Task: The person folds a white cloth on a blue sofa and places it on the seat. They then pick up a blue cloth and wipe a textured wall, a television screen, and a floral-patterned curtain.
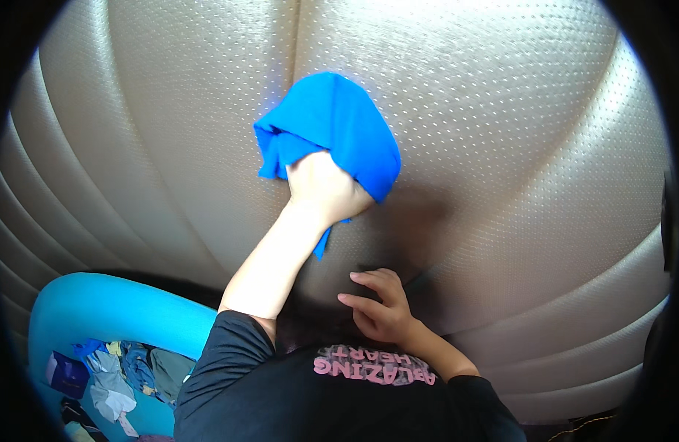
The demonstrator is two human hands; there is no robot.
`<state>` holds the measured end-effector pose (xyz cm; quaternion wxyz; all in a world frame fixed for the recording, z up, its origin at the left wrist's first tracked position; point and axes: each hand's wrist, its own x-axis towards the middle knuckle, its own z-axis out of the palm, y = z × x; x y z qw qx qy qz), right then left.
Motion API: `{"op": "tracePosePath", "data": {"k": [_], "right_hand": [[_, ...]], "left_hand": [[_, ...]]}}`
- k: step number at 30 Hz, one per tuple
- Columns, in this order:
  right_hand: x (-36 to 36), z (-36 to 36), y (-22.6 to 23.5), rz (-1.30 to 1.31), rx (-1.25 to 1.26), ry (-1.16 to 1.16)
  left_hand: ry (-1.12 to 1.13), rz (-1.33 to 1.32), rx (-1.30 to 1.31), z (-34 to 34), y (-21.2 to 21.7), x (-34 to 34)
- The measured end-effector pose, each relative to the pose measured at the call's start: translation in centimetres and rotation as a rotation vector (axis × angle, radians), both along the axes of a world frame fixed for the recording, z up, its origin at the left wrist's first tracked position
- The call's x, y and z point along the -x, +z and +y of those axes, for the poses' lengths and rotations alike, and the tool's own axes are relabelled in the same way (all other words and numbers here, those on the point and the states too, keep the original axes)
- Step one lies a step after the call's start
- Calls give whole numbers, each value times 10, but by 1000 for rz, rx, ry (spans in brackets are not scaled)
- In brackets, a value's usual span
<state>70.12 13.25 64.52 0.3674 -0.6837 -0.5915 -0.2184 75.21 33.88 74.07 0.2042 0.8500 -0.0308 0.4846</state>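
A bright blue cloth (347, 125) is bunched over my left hand (321, 177), whose fingers are hidden inside its folds. With my arm stretched forward, this hand holds the cloth at the shiny beige padded surface (501, 96), which has rows of tiny dots and a seam running up its middle. One corner of the cloth hangs down beside my wrist. Closer to my body, my right hand (380, 309) is open and holds nothing. Its thumb and fingers are bent and apart, and a darker reflection shows on the padding just beyond it.
At the lower left stands a turquoise rounded-edge tub or inflatable (118, 295). Inside it lie crumpled clothes (144, 368) and a dark purple-blue box-like pack (67, 374). Curved padded ridges (67, 191) run along the left, with more at the lower right.
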Motion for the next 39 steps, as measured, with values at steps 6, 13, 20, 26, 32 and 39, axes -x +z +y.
{"op": "tracePosePath", "data": {"k": [6, 13, 20, 26, 32, 39], "right_hand": [[2, 39, -8, 53, -16, 20], [2, 60, -14, 28, -10, 61], [7, 49, -5, -19, -46, 38], [7, 34, 2, -57, -48, 116], [9, 0, -6, -16, 20, 126], [6, -1, -7, 39, 63, 199]], "left_hand": [[-44, -129, 13, 13, -67, 3], [32, 24, -173, -10, -186, 18], [-88, -82, -89, -79, -156, -11], [-151, -118, -65, -136, -152, -26], [-132, 32, -44, -142, -234, -10], [67, 1, 232, -32, -263, 26]]}}
